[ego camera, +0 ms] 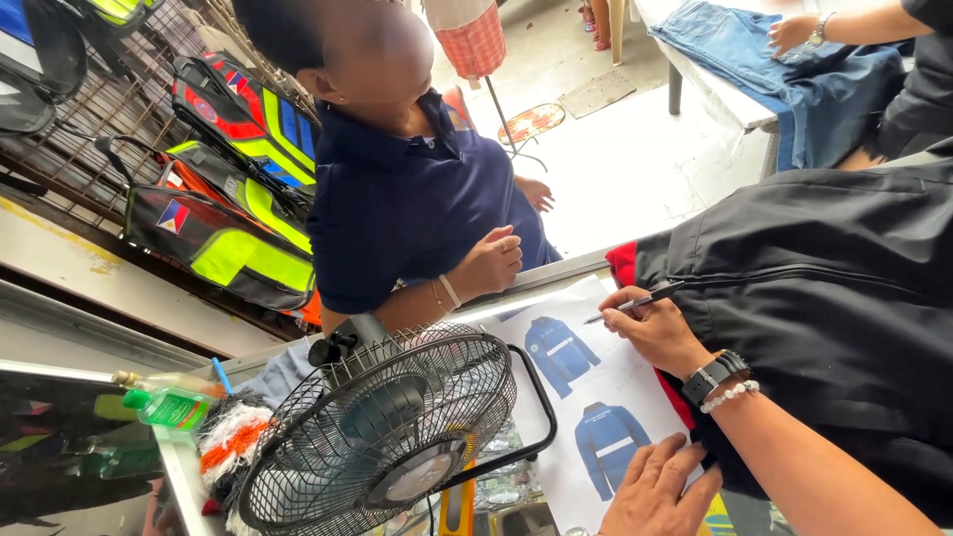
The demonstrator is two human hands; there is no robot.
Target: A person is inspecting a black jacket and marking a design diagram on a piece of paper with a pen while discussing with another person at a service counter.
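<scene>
Right hand (657, 333) fingers pinch slim black pen (635, 303), light and rigid, mid-barrel; left hand (655, 491) spread flat, open, on white printed paper sheet (596, 382) beside pen.

Daylight pours in from the open floor (635, 159) behind, which is washed out nearly to white. The sheet of paper (586, 397) on the worktop catches that same light and glares along its upper edge. The black jacket (844, 298) shows soft sheen on its folds, while the lower left corner under the glass sits in deep shadow. The fan (382, 437) close to the lens is sharp. One person's face is blurred. The whole view is tilted, and lines bow toward the edges.
</scene>
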